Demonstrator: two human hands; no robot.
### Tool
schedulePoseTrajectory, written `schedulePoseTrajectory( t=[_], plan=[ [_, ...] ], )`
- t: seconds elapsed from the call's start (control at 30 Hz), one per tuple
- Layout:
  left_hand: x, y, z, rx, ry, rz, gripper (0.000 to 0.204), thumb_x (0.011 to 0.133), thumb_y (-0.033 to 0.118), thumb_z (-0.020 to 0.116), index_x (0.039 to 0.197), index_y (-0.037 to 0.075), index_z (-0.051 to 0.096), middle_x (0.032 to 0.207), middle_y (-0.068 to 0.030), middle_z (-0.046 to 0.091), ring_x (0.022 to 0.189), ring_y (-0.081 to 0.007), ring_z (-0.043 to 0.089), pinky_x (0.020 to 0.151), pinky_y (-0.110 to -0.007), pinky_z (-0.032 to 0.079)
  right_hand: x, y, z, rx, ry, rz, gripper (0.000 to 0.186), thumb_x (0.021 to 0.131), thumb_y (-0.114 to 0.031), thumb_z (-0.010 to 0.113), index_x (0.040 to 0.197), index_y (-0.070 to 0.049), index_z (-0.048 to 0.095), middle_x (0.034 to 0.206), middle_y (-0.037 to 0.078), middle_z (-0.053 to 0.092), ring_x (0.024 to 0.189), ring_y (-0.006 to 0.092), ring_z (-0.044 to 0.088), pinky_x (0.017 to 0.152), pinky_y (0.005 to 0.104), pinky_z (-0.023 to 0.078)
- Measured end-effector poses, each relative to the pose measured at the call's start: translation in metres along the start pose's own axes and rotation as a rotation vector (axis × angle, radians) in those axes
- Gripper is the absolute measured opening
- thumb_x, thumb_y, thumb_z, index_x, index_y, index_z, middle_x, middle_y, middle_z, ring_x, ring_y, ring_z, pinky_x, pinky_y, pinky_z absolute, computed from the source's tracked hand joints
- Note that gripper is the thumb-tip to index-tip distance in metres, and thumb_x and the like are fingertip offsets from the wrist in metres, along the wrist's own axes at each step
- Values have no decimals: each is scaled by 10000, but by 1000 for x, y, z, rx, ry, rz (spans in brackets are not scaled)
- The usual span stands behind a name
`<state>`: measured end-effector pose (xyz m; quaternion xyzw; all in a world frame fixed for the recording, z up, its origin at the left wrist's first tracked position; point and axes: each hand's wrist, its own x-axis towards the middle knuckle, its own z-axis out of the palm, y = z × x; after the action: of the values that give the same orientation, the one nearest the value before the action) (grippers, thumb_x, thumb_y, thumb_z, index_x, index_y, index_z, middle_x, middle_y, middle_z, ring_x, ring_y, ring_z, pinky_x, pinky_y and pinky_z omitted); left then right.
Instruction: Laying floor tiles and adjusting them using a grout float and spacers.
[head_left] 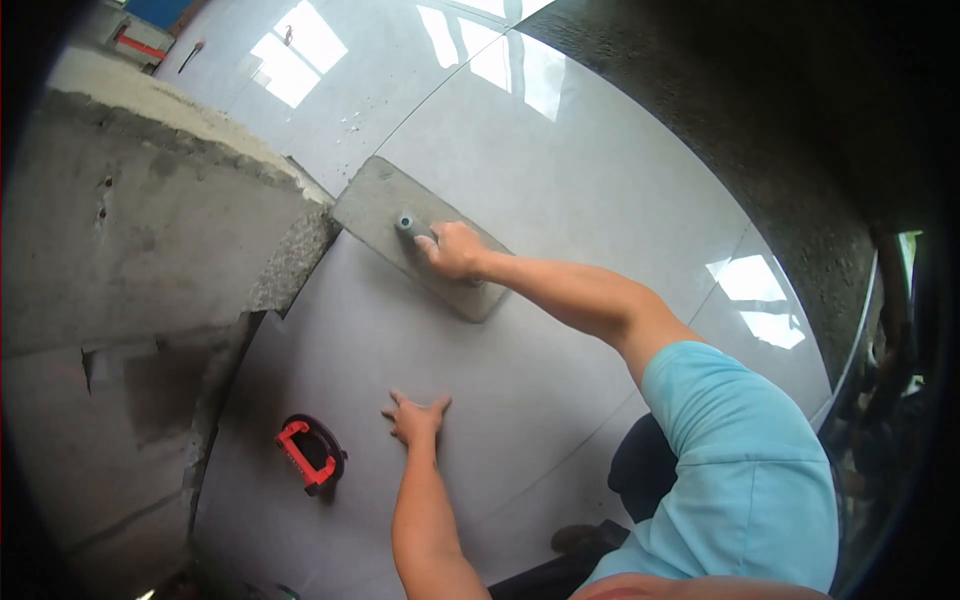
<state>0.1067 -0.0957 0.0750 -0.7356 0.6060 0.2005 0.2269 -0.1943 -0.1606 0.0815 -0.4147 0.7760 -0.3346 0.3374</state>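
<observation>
My right hand (455, 249) is closed around the tubular handle of a large grey plastering float (375, 200). The float lies flat on the glossy grey floor tiles, across a joint and close to the corner of a concrete wall. Lower down, my left hand (414, 417) rests on a tile (520, 390) with its fingers spread and nothing in them. To the left of that hand, a suction cup lifter (308, 457) with a red handle and black pad sits on the same tile.
A rough concrete wall (150, 220) with a broken edge runs along the left. White crumbs (350, 122) and a slim dark tool (191, 56) lie on the far tiles. A dark, rough strip (720, 90) borders the tiles at upper right. My knee (640, 465) is at lower right.
</observation>
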Motion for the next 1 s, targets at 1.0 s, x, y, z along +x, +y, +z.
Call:
schedulePoseTrajectory(
  t=[1.0],
  plan=[
    [46, -24, 47, -23, 20, 213, 1249, 610, 490, 914, 1568, 44, 248, 1484, -341, 399, 1328, -418, 487, 1120, -448, 380, -155, 186, -205, 80, 146, 318, 494, 999, -434, 502, 1091, 27, 652, 1003, 241, 694, 1001, 429, 645, 857, 505, 498]
  ],
)
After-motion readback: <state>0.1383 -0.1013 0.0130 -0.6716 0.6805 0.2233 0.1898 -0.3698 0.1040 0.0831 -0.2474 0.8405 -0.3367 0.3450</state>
